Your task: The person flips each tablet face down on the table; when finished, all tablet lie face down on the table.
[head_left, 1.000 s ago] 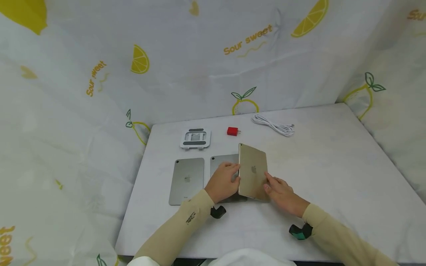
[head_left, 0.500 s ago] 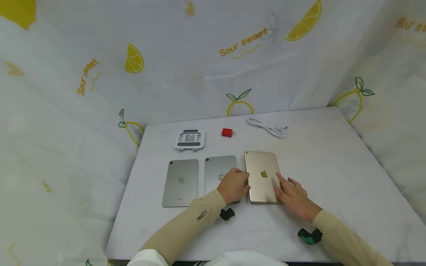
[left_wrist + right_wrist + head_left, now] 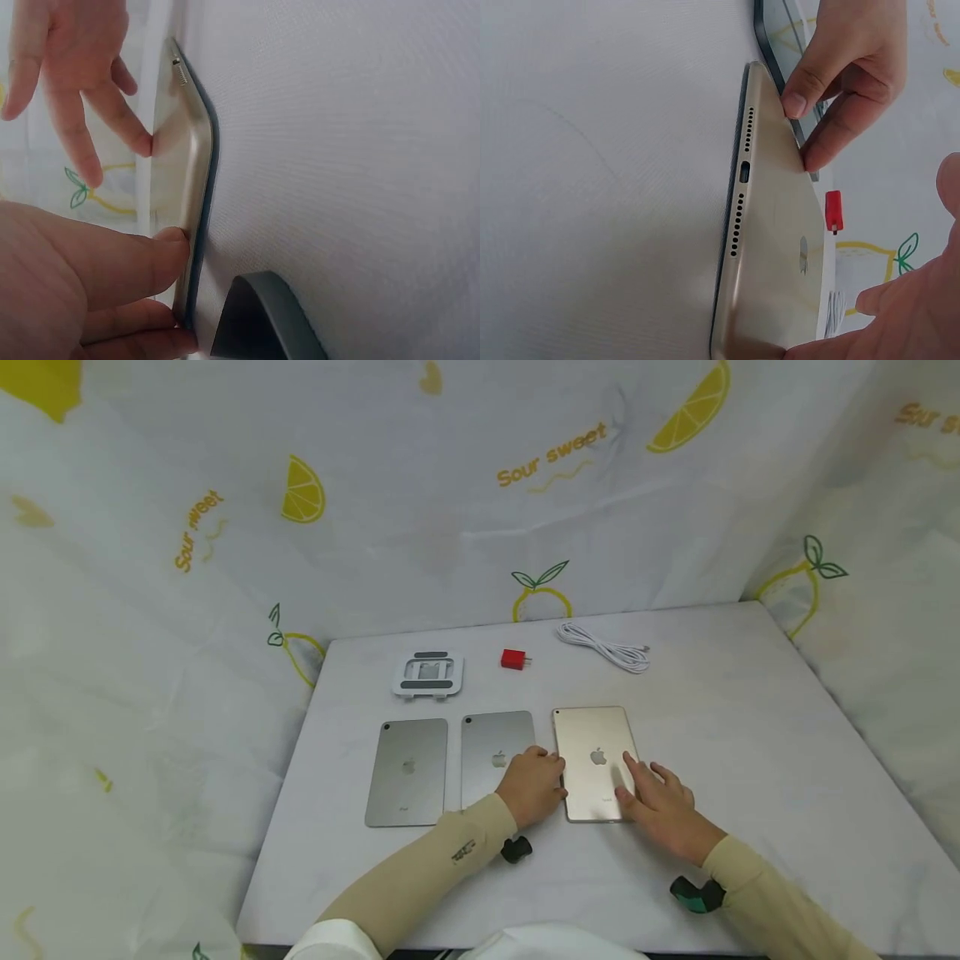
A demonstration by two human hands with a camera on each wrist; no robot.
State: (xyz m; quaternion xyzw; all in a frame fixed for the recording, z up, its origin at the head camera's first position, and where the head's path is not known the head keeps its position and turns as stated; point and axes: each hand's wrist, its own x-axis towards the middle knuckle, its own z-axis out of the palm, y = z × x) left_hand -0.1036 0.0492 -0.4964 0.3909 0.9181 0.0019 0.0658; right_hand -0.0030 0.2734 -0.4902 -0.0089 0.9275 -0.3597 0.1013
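A gold tablet [image 3: 594,727] lies back side up on the white table, at the right end of a row of tablets. My left hand [image 3: 531,787] touches its left edge with thumb and fingertips, spaced along that edge; the right wrist view shows this hand [image 3: 859,67] too. At the tablet's right side, my right hand [image 3: 663,806] has its fingers extended and spread, fingertips at the edge. In the left wrist view, a finger of the right hand [image 3: 82,60] meets the tablet [image 3: 176,157]. A silver tablet [image 3: 491,739] lies partly hidden behind my left hand.
Another grey tablet [image 3: 407,772] lies at the left of the row. Behind the tablets are a white folding stand [image 3: 429,685] with grey pads, a red charger plug [image 3: 513,659] and a coiled white cable [image 3: 603,647]. A lemon-print white curtain [image 3: 420,560] encloses the table.
The gold tablet, first held tilted up between both hands over the silver one, has come down to the right and now lies flat. My right hand's fingers have spread.
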